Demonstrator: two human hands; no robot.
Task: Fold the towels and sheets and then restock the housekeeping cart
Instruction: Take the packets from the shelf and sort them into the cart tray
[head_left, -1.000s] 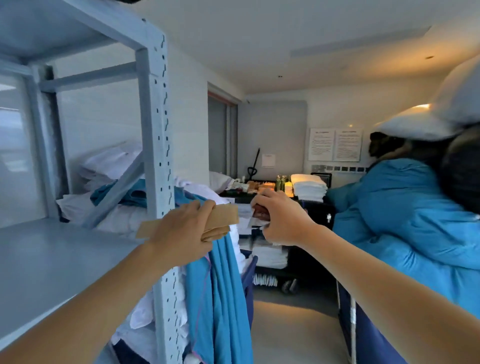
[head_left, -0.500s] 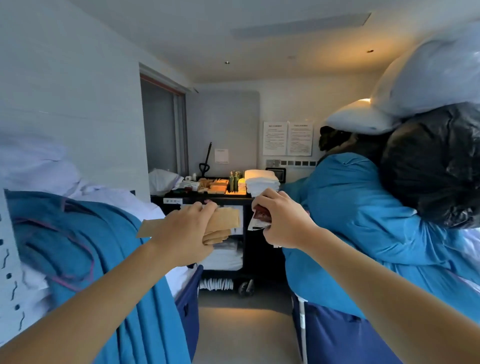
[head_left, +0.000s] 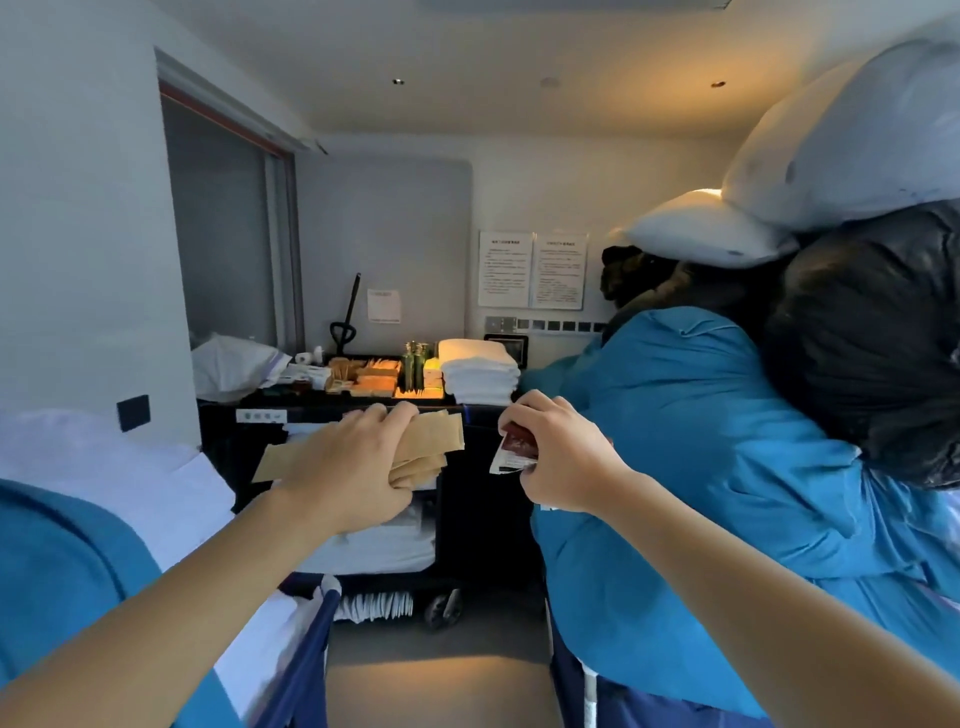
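My left hand (head_left: 358, 467) grips a bundle of flat brown paper packets (head_left: 436, 441), held out at chest height. My right hand (head_left: 556, 457) pinches a few small red-and-white sachets (head_left: 514, 451) just to the right of them. Straight ahead stands the black housekeeping cart (head_left: 467, 499). Its top carries a stack of folded white towels (head_left: 478, 374), green bottles (head_left: 415, 366) and trays of small supplies (head_left: 363, 376). Folded white linen (head_left: 374, 545) lies on the cart's lower shelf, partly hidden behind my left hand.
A linen bin heaped with blue and white sheets (head_left: 93, 519) flanks the aisle on the left. On the right a big blue laundry bag (head_left: 701, 441) bulges into the aisle, topped by black bags (head_left: 872, 353) and white pillows (head_left: 857, 140). A narrow floor strip (head_left: 436, 675) leads to the cart.
The view has moved forward down the aisle past the grey metal shelf, and the cart is closer. Both hands keep the same hold on the packets and sachets.
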